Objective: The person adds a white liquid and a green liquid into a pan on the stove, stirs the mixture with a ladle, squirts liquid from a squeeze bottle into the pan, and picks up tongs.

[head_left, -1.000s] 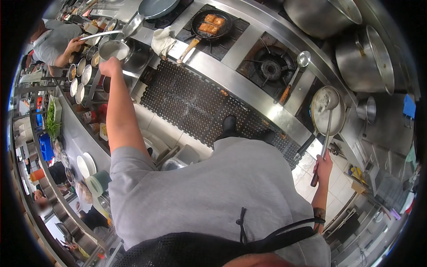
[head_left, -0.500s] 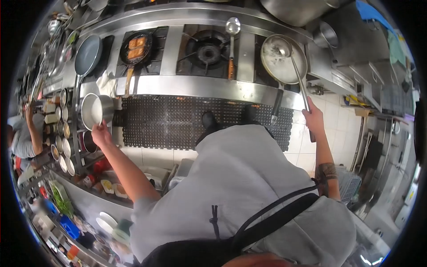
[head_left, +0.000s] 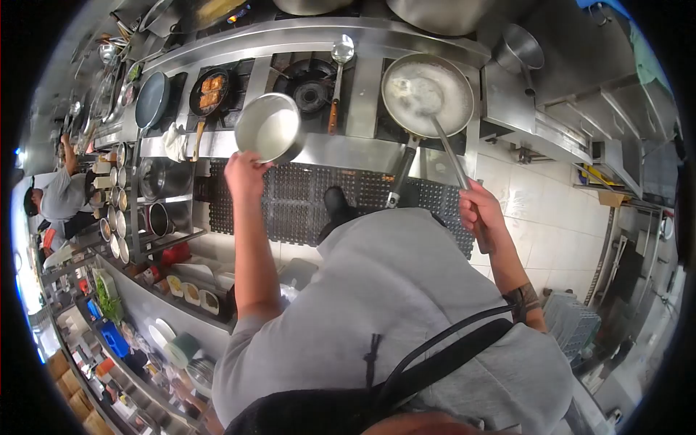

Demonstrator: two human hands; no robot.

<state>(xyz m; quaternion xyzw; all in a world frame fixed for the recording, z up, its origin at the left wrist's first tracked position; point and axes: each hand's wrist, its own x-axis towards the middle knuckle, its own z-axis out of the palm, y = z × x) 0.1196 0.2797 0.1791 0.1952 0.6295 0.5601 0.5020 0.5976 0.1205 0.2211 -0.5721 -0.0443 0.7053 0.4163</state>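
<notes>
Across the view from ten to one o'clock runs a steel stove. At one o'clock on it sits a wide frying pan of white, frothy liquid. Toward eleven, a saucepan is held tilted, its near side gripped by the left hand. A black skillet with browned pieces lies at ten. From the liquid, a ladle slants toward three, where the right hand wraps its handle. A spoon rests at twelve.
</notes>
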